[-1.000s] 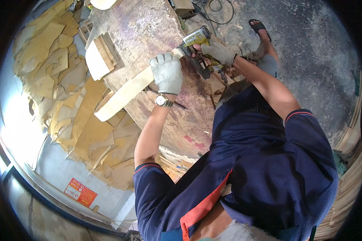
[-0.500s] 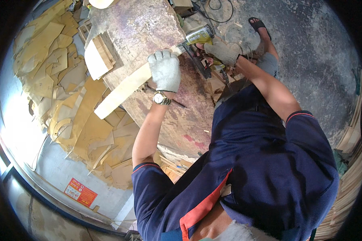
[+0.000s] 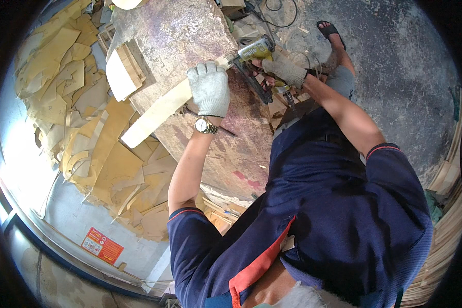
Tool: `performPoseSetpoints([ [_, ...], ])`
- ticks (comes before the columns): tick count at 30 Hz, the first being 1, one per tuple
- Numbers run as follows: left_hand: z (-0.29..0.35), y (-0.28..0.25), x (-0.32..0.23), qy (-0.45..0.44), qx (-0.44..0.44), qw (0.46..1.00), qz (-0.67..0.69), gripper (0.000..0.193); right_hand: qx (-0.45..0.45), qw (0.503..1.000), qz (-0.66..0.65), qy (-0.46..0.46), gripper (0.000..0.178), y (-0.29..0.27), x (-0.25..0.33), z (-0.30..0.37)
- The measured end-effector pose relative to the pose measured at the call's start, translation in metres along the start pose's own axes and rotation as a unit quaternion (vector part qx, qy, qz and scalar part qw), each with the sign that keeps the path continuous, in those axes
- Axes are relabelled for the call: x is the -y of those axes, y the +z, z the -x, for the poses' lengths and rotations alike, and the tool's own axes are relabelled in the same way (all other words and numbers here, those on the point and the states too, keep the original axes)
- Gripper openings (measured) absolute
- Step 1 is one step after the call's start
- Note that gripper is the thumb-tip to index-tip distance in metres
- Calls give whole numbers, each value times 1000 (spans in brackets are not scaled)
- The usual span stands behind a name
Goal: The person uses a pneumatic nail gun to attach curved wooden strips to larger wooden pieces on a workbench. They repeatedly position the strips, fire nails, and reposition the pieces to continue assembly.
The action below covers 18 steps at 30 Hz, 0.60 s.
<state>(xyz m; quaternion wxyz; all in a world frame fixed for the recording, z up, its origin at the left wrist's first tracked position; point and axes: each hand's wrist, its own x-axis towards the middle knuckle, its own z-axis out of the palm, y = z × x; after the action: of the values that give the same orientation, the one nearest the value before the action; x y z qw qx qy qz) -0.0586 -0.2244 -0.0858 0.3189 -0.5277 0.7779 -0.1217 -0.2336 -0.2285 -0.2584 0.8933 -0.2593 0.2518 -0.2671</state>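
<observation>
My left hand [image 3: 209, 88] presses flat, fingers closed, on a pale wooden strip [image 3: 159, 112] lying on the stained workbench [image 3: 190, 36]; its long axis runs from lower left to upper right. My right hand [image 3: 285, 69] grips the nail gun [image 3: 254, 54] at the strip's upper end. Plywood offcuts [image 3: 87, 128] are piled beside the workbench.

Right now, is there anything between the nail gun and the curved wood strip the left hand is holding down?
Nothing visible. The right hand holds the nail gun with its nose at the upper end of the curved wood strip, which the left hand presses flat against the worn workbench.
</observation>
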Motion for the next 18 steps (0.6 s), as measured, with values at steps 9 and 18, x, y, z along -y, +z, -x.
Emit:
performPoseSetpoints([
  [9,1,-11,1,0,25,1000,10,18,-6,1000,-14,-13,40,-4,-5,-9],
  [18,38,-113,47,-79,78,994,-22,50,21,998,-35,-51,39,4,10,-14],
])
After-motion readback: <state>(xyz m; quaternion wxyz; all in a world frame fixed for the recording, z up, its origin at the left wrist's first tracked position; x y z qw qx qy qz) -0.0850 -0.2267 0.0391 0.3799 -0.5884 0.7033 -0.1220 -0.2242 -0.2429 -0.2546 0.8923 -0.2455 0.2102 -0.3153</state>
